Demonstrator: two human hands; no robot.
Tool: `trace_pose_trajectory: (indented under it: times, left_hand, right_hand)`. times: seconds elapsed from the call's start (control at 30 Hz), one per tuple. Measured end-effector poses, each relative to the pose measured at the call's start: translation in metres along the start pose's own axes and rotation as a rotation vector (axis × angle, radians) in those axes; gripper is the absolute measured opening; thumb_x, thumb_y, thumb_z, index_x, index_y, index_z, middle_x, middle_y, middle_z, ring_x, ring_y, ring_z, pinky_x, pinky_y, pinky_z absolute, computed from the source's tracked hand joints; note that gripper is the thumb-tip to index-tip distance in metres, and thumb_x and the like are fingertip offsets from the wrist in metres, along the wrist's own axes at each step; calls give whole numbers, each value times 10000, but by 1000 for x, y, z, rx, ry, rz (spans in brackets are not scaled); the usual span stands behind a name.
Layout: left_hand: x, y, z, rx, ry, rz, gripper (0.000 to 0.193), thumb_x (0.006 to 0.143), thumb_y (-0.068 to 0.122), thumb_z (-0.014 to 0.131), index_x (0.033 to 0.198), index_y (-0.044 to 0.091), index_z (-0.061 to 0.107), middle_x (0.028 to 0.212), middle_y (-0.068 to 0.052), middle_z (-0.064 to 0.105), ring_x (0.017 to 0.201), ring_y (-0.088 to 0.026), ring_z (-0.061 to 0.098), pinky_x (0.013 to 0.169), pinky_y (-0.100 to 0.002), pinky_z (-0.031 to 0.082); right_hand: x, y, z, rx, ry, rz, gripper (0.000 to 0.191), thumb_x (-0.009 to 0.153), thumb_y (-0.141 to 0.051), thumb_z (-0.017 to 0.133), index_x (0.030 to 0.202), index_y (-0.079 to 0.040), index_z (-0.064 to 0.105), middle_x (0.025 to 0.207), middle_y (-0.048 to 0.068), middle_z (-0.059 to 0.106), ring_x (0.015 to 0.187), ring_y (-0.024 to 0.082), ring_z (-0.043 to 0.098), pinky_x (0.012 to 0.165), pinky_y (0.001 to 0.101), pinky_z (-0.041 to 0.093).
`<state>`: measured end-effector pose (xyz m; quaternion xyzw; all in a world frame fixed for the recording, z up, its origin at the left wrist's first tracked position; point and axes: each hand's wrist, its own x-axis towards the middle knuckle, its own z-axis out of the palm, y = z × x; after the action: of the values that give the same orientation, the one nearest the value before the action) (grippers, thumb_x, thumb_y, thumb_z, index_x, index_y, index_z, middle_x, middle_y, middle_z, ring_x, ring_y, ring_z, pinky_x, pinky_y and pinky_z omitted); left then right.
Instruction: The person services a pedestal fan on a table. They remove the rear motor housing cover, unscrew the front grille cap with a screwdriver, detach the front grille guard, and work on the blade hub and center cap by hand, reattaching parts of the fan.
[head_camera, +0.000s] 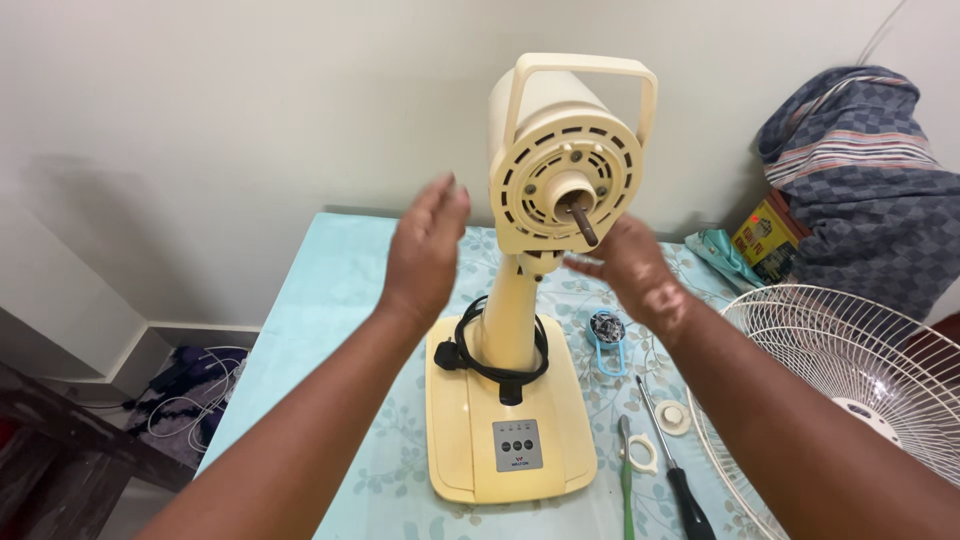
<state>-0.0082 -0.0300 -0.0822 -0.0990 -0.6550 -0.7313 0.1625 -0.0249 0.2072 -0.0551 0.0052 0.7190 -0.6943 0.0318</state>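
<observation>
I hold my left hand (425, 250) and right hand (632, 272), fingers spread and gripping nothing, beside the cream plastic fan motor head (565, 165) on the table (330, 300).

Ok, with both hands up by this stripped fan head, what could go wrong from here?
The bare motor shaft sticks out toward the right hand, so it could jab the fingers. The fan is tall on its base, and a push from the left hand might tip it. The screwdriver and small white parts lie near the table edge and could get knocked off.

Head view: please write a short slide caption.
Both hands, left hand and right hand, open beside a cream fan body without blades.
</observation>
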Motion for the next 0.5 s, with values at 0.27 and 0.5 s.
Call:
trace_pose_trajectory:
  times: [0.27,0.5]
  left_hand:
    - [7,61,41,-2,-136,203,817,963,652,499,1555,91,449,1339,-128,690,1183,-182,671,1012,-308,532]
    - [5,64,38,81,-127,204,749,982,670,410,1541,180,497,1306,-82,729,1247,-163,659,1041,-310,506]
  right_hand:
    - [-13,-67,16,357,-134,-315,765,953,-650,340,1491,-107,365,1389,162,602,1280,253,621,1056,418,555]
    - [-23,-65,27,346,-151,-390,631,1054,-500,417,1383,28,526,1153,148,662,1051,196,687,909,393,624]
